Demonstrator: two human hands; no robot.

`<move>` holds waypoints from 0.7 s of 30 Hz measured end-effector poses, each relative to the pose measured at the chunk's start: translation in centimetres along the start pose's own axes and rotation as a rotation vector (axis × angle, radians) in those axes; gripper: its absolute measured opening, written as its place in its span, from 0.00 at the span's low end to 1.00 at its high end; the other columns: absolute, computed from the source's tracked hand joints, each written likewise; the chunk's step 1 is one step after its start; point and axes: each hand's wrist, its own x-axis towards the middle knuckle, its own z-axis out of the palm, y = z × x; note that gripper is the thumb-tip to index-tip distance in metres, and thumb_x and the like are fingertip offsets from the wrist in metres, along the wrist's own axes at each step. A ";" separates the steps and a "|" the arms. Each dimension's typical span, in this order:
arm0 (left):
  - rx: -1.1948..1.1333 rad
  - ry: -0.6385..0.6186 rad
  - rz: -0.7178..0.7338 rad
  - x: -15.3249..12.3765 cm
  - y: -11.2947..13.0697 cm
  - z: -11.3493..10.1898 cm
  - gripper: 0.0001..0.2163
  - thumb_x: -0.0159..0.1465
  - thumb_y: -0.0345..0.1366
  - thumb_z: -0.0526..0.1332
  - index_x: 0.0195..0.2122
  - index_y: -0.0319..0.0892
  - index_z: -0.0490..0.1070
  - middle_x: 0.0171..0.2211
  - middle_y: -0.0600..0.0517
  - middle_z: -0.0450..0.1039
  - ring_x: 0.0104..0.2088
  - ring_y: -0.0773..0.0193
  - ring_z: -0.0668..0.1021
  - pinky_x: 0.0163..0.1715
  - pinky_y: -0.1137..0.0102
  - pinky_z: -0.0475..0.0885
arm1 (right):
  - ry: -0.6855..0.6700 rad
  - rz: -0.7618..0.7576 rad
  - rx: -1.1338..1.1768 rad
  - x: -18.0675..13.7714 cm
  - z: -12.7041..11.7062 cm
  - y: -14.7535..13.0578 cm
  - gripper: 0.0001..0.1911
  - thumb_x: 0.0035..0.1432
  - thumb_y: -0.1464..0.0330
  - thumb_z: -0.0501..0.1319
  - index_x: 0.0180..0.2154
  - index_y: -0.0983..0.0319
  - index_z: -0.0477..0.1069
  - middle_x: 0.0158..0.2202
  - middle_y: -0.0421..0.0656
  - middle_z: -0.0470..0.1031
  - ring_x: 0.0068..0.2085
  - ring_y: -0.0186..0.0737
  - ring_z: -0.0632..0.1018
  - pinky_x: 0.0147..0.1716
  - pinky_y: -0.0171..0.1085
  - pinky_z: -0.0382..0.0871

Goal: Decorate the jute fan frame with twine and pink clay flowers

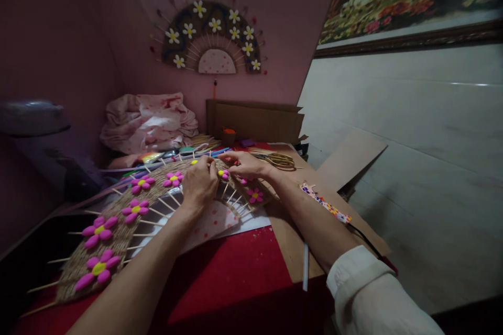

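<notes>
On the red cloth (231, 272), the twine-wrapped fan (157, 177) arched rightward from the near left. My left hand (200, 182) bent over its far side, my right hand (248, 164) just right of that; whether either was closed on anything, I couldn't tell. Pink flowers (135, 210) dotted the fan.

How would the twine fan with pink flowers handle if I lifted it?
The fan is probably light, showing mostly twine and thin sticks. Lifted by one end, its wide arc might flex. Those slender sticks, jutting past the outer edge, could snap.
</notes>
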 end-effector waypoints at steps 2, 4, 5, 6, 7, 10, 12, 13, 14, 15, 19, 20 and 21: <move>-0.001 -0.003 -0.002 0.0 0.0 0.0 0.13 0.63 0.38 0.49 0.40 0.44 0.72 0.34 0.47 0.78 0.37 0.55 0.77 0.32 0.67 0.64 | 0.003 0.011 -0.006 0.0 0.0 0.0 0.28 0.47 0.74 0.61 0.53 0.63 0.66 0.49 0.46 0.73 0.47 0.41 0.75 0.48 0.40 0.67; 0.001 -0.001 -0.001 0.0 0.0 0.0 0.13 0.63 0.38 0.49 0.40 0.44 0.72 0.34 0.47 0.78 0.37 0.55 0.77 0.32 0.67 0.64 | 0.023 0.005 -0.040 0.0 0.1 -0.1 0.28 0.47 0.73 0.62 0.53 0.61 0.66 0.50 0.45 0.73 0.49 0.42 0.74 0.49 0.42 0.66; 0.002 0.000 0.000 0.0 0.0 0.0 0.13 0.63 0.38 0.49 0.40 0.44 0.72 0.34 0.47 0.78 0.37 0.55 0.77 0.32 0.67 0.64 | 0.026 0.003 -0.050 0.0 0.0 -0.2 0.28 0.47 0.73 0.62 0.53 0.60 0.67 0.49 0.45 0.73 0.49 0.42 0.74 0.50 0.42 0.65; 0.003 0.001 -0.001 0.0 0.0 0.0 0.13 0.63 0.38 0.49 0.40 0.44 0.72 0.34 0.47 0.78 0.37 0.54 0.77 0.32 0.67 0.64 | 0.021 0.003 -0.046 -0.1 0.0 -0.2 0.28 0.47 0.73 0.62 0.52 0.60 0.67 0.49 0.44 0.73 0.49 0.42 0.74 0.50 0.42 0.65; 0.003 -0.001 -0.003 0.0 0.0 0.0 0.13 0.63 0.38 0.49 0.40 0.44 0.72 0.34 0.47 0.78 0.37 0.55 0.77 0.33 0.67 0.65 | 0.006 0.005 -0.029 -0.1 -0.1 -0.3 0.28 0.47 0.74 0.61 0.53 0.60 0.67 0.49 0.44 0.73 0.48 0.41 0.74 0.50 0.42 0.66; 0.005 -0.012 -0.008 -0.1 0.0 0.0 0.13 0.63 0.38 0.49 0.40 0.44 0.72 0.34 0.47 0.78 0.36 0.55 0.77 0.33 0.67 0.65 | -0.045 0.011 0.030 -0.2 -0.2 -0.5 0.28 0.48 0.74 0.61 0.54 0.63 0.65 0.48 0.46 0.73 0.47 0.41 0.75 0.48 0.40 0.67; 0.009 -0.010 -0.004 -0.1 0.1 -0.1 0.13 0.64 0.38 0.49 0.40 0.44 0.72 0.34 0.47 0.78 0.37 0.55 0.77 0.33 0.67 0.65 | -0.041 0.005 0.025 -0.2 -0.1 -0.5 0.29 0.48 0.72 0.62 0.54 0.63 0.65 0.49 0.47 0.73 0.48 0.42 0.74 0.48 0.41 0.67; 0.011 -0.007 -0.005 -0.1 0.1 -0.1 0.13 0.63 0.38 0.49 0.40 0.44 0.72 0.34 0.47 0.78 0.37 0.55 0.77 0.33 0.67 0.65 | -0.027 0.001 0.011 -0.2 -0.1 -0.4 0.29 0.48 0.70 0.63 0.54 0.62 0.65 0.50 0.47 0.72 0.49 0.43 0.74 0.49 0.42 0.66; 0.012 -0.005 -0.006 0.0 0.1 -0.1 0.13 0.63 0.38 0.49 0.40 0.44 0.72 0.34 0.46 0.78 0.37 0.55 0.77 0.33 0.67 0.65 | -0.012 -0.002 0.000 -0.2 0.0 -0.4 0.29 0.48 0.69 0.63 0.54 0.61 0.65 0.50 0.46 0.72 0.50 0.43 0.73 0.50 0.42 0.65; 0.014 -0.005 -0.008 0.0 0.1 -0.1 0.13 0.63 0.38 0.49 0.40 0.44 0.72 0.35 0.46 0.78 0.37 0.55 0.77 0.33 0.67 0.65 | -0.001 -0.003 -0.007 -0.2 0.0 -0.4 0.28 0.47 0.69 0.63 0.53 0.61 0.66 0.50 0.45 0.72 0.51 0.43 0.73 0.51 0.42 0.64; 0.010 -0.011 -0.005 0.0 0.0 -0.1 0.13 0.63 0.38 0.49 0.40 0.44 0.72 0.34 0.46 0.77 0.37 0.55 0.77 0.33 0.67 0.65 | -0.022 0.033 0.046 -0.4 -0.3 -0.8 0.28 0.47 0.73 0.62 0.53 0.61 0.66 0.49 0.45 0.73 0.48 0.41 0.73 0.49 0.41 0.65; 0.009 -0.012 -0.004 0.0 0.0 -0.1 0.13 0.63 0.38 0.49 0.40 0.43 0.72 0.34 0.46 0.77 0.37 0.55 0.77 0.33 0.67 0.65 | -0.037 0.044 0.068 -0.5 -0.5 -1.0 0.28 0.47 0.74 0.61 0.53 0.62 0.66 0.48 0.45 0.73 0.47 0.41 0.73 0.48 0.41 0.65; 0.008 -0.013 -0.005 0.0 0.0 -0.1 0.13 0.63 0.38 0.49 0.40 0.43 0.72 0.34 0.46 0.77 0.37 0.55 0.77 0.33 0.67 0.65 | -0.052 0.048 0.089 -0.6 -0.8 -1.1 0.27 0.48 0.74 0.61 0.53 0.63 0.66 0.48 0.46 0.73 0.47 0.40 0.73 0.48 0.42 0.65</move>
